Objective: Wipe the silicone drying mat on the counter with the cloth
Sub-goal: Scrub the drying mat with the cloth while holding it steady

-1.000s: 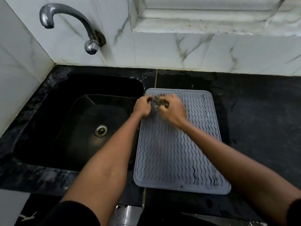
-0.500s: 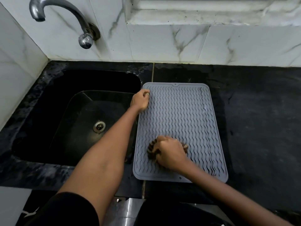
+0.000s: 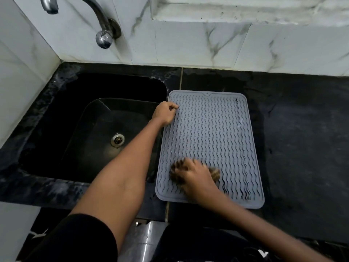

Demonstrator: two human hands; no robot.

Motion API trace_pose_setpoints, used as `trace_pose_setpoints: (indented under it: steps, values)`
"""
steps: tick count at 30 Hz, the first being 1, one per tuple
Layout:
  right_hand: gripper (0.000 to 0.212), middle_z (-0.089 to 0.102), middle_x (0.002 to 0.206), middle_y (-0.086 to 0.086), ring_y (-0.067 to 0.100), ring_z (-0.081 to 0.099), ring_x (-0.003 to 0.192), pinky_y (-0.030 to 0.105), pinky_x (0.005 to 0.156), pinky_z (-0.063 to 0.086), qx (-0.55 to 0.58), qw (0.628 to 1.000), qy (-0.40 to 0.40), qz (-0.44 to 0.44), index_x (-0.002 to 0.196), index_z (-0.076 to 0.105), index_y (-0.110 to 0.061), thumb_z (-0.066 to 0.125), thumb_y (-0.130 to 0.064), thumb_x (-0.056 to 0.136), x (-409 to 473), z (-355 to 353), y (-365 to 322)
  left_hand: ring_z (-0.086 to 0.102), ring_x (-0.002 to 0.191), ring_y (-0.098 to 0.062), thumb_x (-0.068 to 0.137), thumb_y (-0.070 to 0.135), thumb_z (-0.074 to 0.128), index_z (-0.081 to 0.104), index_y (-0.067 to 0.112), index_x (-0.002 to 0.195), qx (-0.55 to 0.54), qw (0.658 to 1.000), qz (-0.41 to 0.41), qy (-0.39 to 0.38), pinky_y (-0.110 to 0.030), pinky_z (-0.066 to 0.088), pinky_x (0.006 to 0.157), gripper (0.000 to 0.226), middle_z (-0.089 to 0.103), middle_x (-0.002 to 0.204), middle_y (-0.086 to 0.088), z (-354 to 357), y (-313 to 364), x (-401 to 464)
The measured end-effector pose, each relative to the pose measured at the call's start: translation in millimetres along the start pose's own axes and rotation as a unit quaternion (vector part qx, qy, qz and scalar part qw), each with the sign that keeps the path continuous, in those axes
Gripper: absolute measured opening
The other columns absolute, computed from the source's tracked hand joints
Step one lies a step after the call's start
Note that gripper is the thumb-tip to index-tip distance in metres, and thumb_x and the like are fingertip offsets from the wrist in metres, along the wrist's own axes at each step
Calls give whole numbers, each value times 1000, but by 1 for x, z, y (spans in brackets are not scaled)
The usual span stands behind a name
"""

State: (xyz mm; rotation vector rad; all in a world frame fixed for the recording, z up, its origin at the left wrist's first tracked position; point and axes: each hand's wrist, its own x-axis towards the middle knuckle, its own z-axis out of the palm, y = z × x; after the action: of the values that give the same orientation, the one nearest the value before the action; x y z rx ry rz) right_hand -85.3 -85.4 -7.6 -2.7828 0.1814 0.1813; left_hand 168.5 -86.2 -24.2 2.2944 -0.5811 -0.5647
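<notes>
Left hand (image 3: 166, 114) pinned grey wavy-ribbed silicone mat (image 3: 213, 129) corner, fingers curled; right hand (image 3: 196, 176) gripped bunched striped cloth (image 3: 215, 173), scrubbing near edge.

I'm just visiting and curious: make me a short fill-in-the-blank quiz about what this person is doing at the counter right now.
1. The grey wavy-ribbed silicone drying mat lies on the black stone ____.
2. The right hand presses a striped brownish cloth on the mat's ____ end.
3. The left hand holds the mat's edge beside the black ____.
4. The curved metal tap is fixed to the white marble ____.

Missing words: counter; near; sink; wall
</notes>
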Motion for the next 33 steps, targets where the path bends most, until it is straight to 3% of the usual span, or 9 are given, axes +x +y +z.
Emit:
trace_pose_setpoints:
  steps: [5,7,10,14,18,21,25,29,33]
  values:
    - [30,48,121,8,28,48,108,41,88,40,18,992,-114,-50,116,62,-18,56,-16,86,-9,-22,-12,56,117,-21,97,16,50,67,16,115,1,1000,-5,-16,-35,46,101,25,61,129,-4,-7,5,-4]
    - [29,53,117,1,19,53,99,32,88,46,71,996,-56,-22,115,62,-24,58,-16,87,19,-37,-3,56,117,-21,97,16,51,68,15,113,0,1000,-7,-18,-36,45,103,23,62,128,-4,-8,6,-3]
    - [42,48,130,5,25,46,114,44,98,42,44,995,76,48,129,51,-21,58,-14,89,80,-43,19,58,114,-20,97,17,52,68,16,111,6,1000,-6,-14,-37,46,102,22,64,125,-4,-10,7,-3]
    - [32,46,128,13,33,42,117,49,98,40,-8,989,82,124,120,55,-9,57,-18,89,130,-35,30,59,111,-21,97,21,50,67,18,113,10,1000,1,-2,-38,47,99,24,65,122,-4,-11,5,0]
    - [22,53,110,11,27,51,99,41,86,48,21,991,120,63,103,60,-6,58,-17,84,107,-19,18,59,114,-22,98,19,49,66,16,115,-13,1000,3,-5,-43,46,103,24,64,124,-5,-12,2,4]
    - [16,54,103,6,19,51,86,36,78,52,70,993,94,7,94,62,-9,59,-19,82,54,-1,6,59,113,-23,97,18,51,66,15,113,-10,1000,-1,-9,-43,46,102,22,64,122,-7,-13,3,5]
    - [18,56,100,4,21,56,82,38,72,55,96,993,-25,-62,91,64,-11,56,-23,81,-7,8,-9,62,107,-25,97,18,54,67,11,109,-16,1000,-5,-22,-42,48,100,20,67,116,-9,-15,4,10]
    - [7,64,84,-4,16,63,69,32,65,59,232,967,-104,13,84,66,-22,60,-25,84,22,-28,7,61,76,-17,96,14,56,66,2,110,-76,996,-25,-26,-36,51,88,21,68,108,-14,-22,12,25]
    - [28,60,82,-15,3,63,74,20,59,54,352,928,101,74,76,58,-41,60,-15,86,98,-70,39,63,99,-23,93,9,59,68,5,107,-80,997,-18,15,-35,51,92,18,68,112,-13,-34,19,49]
